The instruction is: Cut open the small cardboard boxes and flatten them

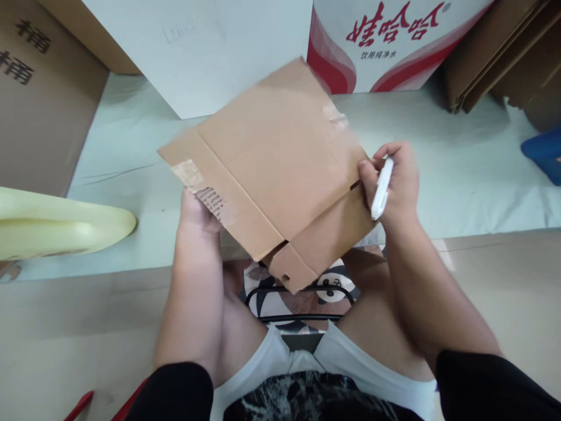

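Observation:
A brown cardboard piece, which looks like a partly flattened box, is held tilted above my lap. Two of its flaps are folded, and tape remnants and torn, ribbed patches show on its edges. My left hand grips the left edge from below, its fingers mostly hidden behind the cardboard. At the right corner, my right hand pinches the edge between thumb and fingers. That same hand also keeps hold of a slim white handle, shaped like a box cutter; no blade is visible.
Behind the cardboard stand a large white box and a red-and-white printed box. Brown boxes are at left, folded cardboard at right. A pale yellow object lies left, a blue one far right.

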Action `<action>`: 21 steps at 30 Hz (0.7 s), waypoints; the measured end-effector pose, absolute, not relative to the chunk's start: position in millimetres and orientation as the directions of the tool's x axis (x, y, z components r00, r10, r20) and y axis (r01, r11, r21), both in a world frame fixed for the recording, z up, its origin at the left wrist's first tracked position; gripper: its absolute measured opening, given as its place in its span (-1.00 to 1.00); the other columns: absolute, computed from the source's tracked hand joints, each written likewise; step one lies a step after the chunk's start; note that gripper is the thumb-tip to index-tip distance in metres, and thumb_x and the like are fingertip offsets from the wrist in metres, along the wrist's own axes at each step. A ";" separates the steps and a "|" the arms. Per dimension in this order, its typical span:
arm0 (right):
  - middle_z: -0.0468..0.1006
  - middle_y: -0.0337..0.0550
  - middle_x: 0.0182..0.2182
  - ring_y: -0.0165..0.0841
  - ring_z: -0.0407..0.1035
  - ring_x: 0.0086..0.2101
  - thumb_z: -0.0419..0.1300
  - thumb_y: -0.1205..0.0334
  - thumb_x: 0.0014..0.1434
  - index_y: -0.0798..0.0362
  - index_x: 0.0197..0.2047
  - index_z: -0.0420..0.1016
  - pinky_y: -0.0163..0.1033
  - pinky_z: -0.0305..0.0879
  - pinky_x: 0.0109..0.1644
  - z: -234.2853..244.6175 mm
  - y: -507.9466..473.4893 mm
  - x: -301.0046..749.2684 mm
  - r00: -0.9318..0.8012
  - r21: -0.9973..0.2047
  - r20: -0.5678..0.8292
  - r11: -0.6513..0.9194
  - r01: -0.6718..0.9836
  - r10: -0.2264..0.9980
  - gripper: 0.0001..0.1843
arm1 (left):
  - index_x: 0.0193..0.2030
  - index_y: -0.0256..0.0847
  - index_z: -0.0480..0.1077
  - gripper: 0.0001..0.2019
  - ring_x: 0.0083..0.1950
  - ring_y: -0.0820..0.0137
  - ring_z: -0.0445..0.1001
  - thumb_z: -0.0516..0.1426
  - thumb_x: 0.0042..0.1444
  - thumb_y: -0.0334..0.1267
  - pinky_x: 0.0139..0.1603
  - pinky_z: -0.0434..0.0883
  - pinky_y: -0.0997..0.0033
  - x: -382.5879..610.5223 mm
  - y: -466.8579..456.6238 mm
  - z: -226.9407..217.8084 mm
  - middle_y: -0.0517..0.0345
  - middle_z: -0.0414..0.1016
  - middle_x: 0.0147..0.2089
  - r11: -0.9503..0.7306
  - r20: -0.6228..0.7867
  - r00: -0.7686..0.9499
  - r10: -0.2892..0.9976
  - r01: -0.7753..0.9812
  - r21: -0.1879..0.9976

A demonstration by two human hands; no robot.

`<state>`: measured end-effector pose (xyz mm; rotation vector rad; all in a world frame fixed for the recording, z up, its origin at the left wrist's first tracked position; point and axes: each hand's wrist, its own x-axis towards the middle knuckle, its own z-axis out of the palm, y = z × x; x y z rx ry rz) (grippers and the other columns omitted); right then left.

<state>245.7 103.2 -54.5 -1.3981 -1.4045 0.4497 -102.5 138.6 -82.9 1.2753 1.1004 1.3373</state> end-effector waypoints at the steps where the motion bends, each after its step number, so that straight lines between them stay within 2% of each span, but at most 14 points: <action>1: 0.38 -0.38 -0.49 -0.41 0.17 -0.55 0.37 0.07 0.11 -0.10 -0.20 0.36 -0.19 0.08 -0.41 -55.4 102.6 245.1 0.200 -0.833 0.363 0.221 0.507 0.910 -0.72 | -0.27 -0.07 0.45 -0.38 -0.10 0.14 0.63 0.17 0.09 0.51 -0.14 0.59 0.06 -100.3 138.6 -77.2 0.13 0.61 -0.35 -0.119 0.120 0.007 0.993 -0.109 0.987; 4: 0.41 -0.39 -0.46 -0.36 0.29 -0.51 0.45 0.09 0.01 -0.13 -0.14 0.36 -0.17 0.16 -0.37 -58.1 103.1 244.0 0.138 -0.827 0.292 0.177 0.533 0.946 -0.59 | -0.23 -0.07 0.52 -0.42 0.06 0.01 0.64 0.29 -0.03 0.43 0.05 0.63 -0.04 -87.7 133.2 -59.6 0.07 0.63 -0.32 -0.057 0.061 0.012 0.998 -0.216 0.975; 6: 0.43 -0.36 -0.42 -0.33 0.29 -0.48 0.46 0.12 0.00 -0.14 -0.10 0.34 -0.14 0.21 -0.32 -56.6 103.9 242.5 0.147 -0.790 0.235 0.101 0.604 0.961 -0.54 | -0.18 -0.09 0.55 -0.46 0.18 0.00 0.61 0.23 0.08 0.37 0.14 0.63 -0.02 -75.8 124.9 -48.5 0.03 0.66 -0.24 -0.035 0.030 -0.023 0.999 -0.288 0.957; 8: 0.44 -0.32 -0.40 -0.30 0.29 -0.46 0.45 0.14 0.01 -0.13 -0.09 0.33 -0.09 0.26 -0.26 -52.8 104.5 240.4 0.176 -0.721 0.155 -0.010 0.693 0.972 -0.54 | -0.11 -0.10 0.56 -0.45 0.32 0.05 0.54 0.05 0.28 0.34 0.23 0.61 0.06 -65.0 115.6 -39.9 0.02 0.68 -0.02 -0.006 -0.014 -0.047 0.999 -0.392 0.920; 9: 0.44 -0.30 -0.40 -0.27 0.30 -0.44 0.45 0.13 0.02 -0.12 -0.08 0.33 -0.06 0.29 -0.23 -50.9 104.7 239.3 0.189 -0.681 0.114 -0.062 0.729 0.975 -0.54 | -0.11 -0.11 0.56 -0.48 0.36 0.07 0.52 0.05 0.30 0.29 0.26 0.60 0.10 -61.2 111.7 -37.5 0.04 0.67 0.06 0.013 -0.039 -0.053 0.998 -0.424 0.905; 10: 0.44 -0.28 -0.40 -0.24 0.33 -0.42 0.44 0.12 0.02 -0.11 -0.09 0.33 -0.03 0.31 -0.19 -49.6 104.9 238.6 0.201 -0.650 0.081 -0.101 0.753 0.976 -0.54 | -0.12 -0.12 0.55 -0.58 0.37 0.09 0.51 0.12 0.29 0.19 0.29 0.58 0.13 -58.9 109.0 -36.5 0.06 0.68 0.07 0.036 -0.070 -0.062 0.996 -0.438 0.898; 12: 0.50 -0.23 -0.34 -0.17 0.42 -0.34 0.43 0.10 0.02 -0.11 -0.08 0.33 0.05 0.38 -0.11 -49.5 106.0 238.9 0.205 -0.651 0.055 -0.121 0.750 0.977 -0.55 | -0.19 -0.16 0.54 -0.81 0.33 0.08 0.55 0.31 0.14 -0.12 0.35 0.55 0.12 -59.6 107.9 -38.0 0.09 0.70 -0.03 0.072 -0.128 -0.102 0.987 -0.430 0.900; 14: 0.60 -0.15 -0.17 -0.10 0.53 -0.19 0.43 0.07 0.02 -0.11 -0.08 0.35 0.13 0.43 0.02 -52.7 108.5 242.3 0.224 -0.764 0.100 -0.070 0.642 0.969 -0.54 | -0.24 -0.19 0.53 -0.85 0.32 0.05 0.56 0.34 0.01 -0.35 0.39 0.52 0.07 -65.9 111.3 -41.0 0.11 0.70 -0.17 0.078 -0.163 -0.168 0.972 -0.424 0.902; 15: 0.62 -0.11 -0.08 -0.08 0.55 -0.10 0.41 0.04 0.02 -0.11 -0.06 0.36 0.16 0.44 0.10 -54.9 110.2 244.9 0.251 -0.826 0.137 -0.029 0.562 0.958 -0.54 | -0.24 -0.21 0.53 -0.87 0.34 0.04 0.54 0.32 0.04 -0.38 0.42 0.49 0.04 -70.2 113.8 -41.8 0.11 0.70 -0.19 0.066 -0.161 -0.187 0.969 -0.432 0.899; 17: 0.64 -0.06 0.03 -0.08 0.56 0.05 0.35 -0.06 0.07 -0.11 0.00 0.34 0.16 0.44 0.19 -59.2 113.8 250.4 0.318 -0.901 0.193 0.040 0.431 0.928 -0.52 | -0.18 -0.22 0.53 -0.93 0.43 0.06 0.46 0.24 0.20 -0.35 0.47 0.43 0.01 -78.5 118.0 -40.9 0.11 0.71 -0.13 0.007 -0.117 -0.214 0.970 -0.455 0.891; 19: 0.64 -0.06 0.04 -0.12 0.59 0.04 0.29 -0.18 0.12 -0.12 0.07 0.31 0.11 0.48 0.16 -61.8 115.8 253.3 0.347 -0.953 0.156 0.049 0.299 0.925 -0.46 | -0.07 -0.21 0.51 -0.85 0.53 0.17 0.33 0.10 0.38 -0.34 0.52 0.36 0.02 -83.8 119.9 -38.1 0.16 0.72 -0.01 -0.076 -0.039 -0.232 0.972 -0.469 0.880; 21: 0.65 -0.11 -0.05 -0.15 0.61 -0.06 0.29 -0.32 0.10 -0.13 0.07 0.33 0.05 0.54 0.04 -62.0 114.6 251.0 0.261 -0.994 0.053 0.027 0.102 0.964 -0.39 | 0.01 -0.18 0.49 -0.74 0.57 0.27 0.26 -0.04 0.48 -0.33 0.55 0.31 0.04 -84.5 120.0 -36.3 0.24 0.71 0.07 -0.120 0.000 -0.240 0.971 -0.482 0.868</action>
